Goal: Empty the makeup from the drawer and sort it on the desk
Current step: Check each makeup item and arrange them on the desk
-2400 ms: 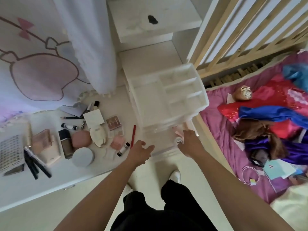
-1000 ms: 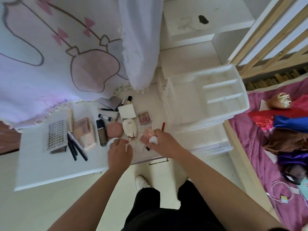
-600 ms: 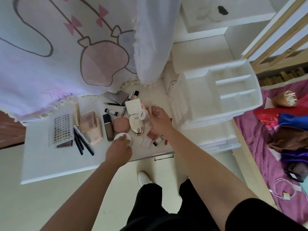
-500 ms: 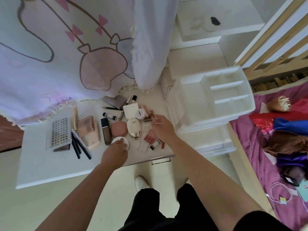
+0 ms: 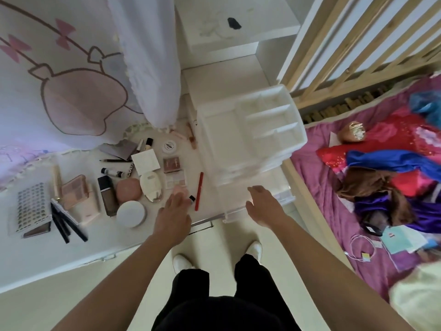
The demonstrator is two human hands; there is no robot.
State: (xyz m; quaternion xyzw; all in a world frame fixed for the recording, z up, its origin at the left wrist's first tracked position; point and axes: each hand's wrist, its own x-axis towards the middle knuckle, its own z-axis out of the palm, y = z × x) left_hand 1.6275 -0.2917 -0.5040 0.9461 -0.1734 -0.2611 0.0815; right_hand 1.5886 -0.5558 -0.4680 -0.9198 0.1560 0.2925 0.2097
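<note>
The clear drawer (image 5: pixel 285 198), lower centre, is blurred and half covered by the right hand (image 5: pixel 263 207); its contents are unreadable. The left hand (image 5: pixel 175 211) hides part of a pink compact (image 5: pixel 180 188). Both hands are spread, holding nothing; makeup (image 5: pixel 128 191) lies centre-left on the surface (image 5: pixel 35 249).

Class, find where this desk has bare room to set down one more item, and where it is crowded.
Bare: the desk's front-left strip, in front of the black pencils; and between red pencil and organizer. Crowded: around the pink compact.
</note>
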